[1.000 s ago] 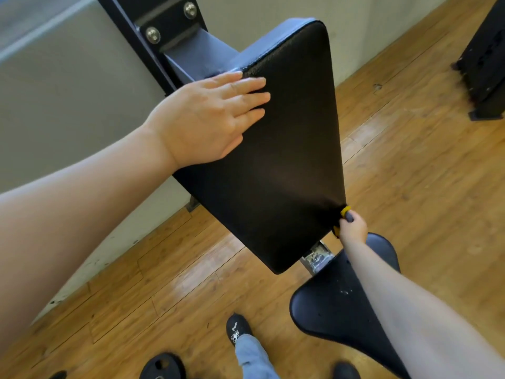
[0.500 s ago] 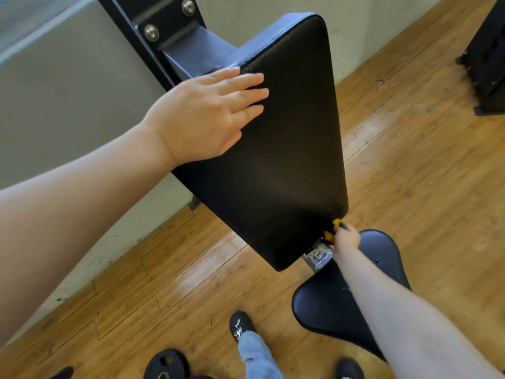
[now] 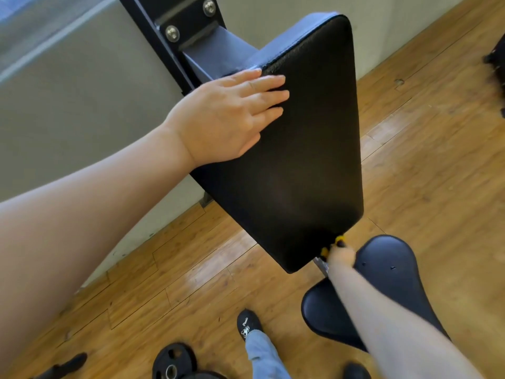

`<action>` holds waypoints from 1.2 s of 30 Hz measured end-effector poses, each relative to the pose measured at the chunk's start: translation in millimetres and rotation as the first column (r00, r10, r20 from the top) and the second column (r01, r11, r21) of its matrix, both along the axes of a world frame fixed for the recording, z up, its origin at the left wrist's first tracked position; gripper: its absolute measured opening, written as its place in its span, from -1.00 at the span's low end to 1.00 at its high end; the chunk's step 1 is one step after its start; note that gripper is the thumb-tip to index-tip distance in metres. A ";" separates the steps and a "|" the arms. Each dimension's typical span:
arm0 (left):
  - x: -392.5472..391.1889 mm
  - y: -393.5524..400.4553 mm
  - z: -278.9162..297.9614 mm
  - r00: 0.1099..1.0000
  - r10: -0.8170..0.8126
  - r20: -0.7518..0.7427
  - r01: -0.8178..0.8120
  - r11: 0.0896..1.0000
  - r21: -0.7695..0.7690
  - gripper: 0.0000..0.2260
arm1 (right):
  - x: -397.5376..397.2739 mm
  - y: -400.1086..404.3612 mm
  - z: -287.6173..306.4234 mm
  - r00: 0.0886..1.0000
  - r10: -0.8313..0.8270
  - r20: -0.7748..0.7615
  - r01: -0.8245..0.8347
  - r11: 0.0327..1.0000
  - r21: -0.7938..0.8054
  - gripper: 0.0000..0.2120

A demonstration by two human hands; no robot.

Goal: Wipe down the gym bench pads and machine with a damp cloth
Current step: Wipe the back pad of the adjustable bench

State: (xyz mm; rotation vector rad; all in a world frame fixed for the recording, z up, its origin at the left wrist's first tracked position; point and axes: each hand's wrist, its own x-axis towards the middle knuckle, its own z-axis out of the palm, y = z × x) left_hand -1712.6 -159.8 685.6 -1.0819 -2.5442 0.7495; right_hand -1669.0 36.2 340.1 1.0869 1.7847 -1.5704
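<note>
Wood floor (image 3: 410, 165); left hand (image 3: 229, 119) flat on back pad (image 3: 308, 160); right hand (image 3: 341, 254) grips yellow knob (image 3: 339, 238).

Back pad (image 3: 306, 160) in black grained vinyl, matt with faint sheen; seat pad (image 3: 388, 283) smoother, semi-gloss black; frame (image 3: 164, 45) matt black painted metal with bright steel bolts (image 3: 172, 32); floor (image 3: 423, 160) glossy varnished wood planks.

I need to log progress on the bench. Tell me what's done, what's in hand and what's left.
Done: nothing shows as wiped; no cloth or wet streak is visible on the back pad. In hand: the left hand lies flat on the pad's upper edge, and the right hand has a grip on a small yellow part under the pad's lower end, seemingly adjusting it. Left: the back pad, the seat pad and the frame.
</note>
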 end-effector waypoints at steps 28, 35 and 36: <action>4.1 5.2 6.7 0.988 0.132 -0.082 -0.121 0.985 0.125 -0.60 | 25.3 -33.7 227.7 0.891 0.080 -0.448 -0.320 0.811 -0.490 -0.83; 9.6 5.9 9.3 0.987 0.158 -0.018 -0.141 0.925 0.353 -0.58 | 37.4 -30.1 240.8 0.785 0.174 -0.595 -0.460 0.806 -0.372 -0.93; 10.4 6.2 10.6 0.987 0.160 -0.010 -0.146 0.919 0.367 -0.58 | 38.4 -30.8 246.0 0.768 0.185 -0.614 -0.480 0.800 -0.359 -0.94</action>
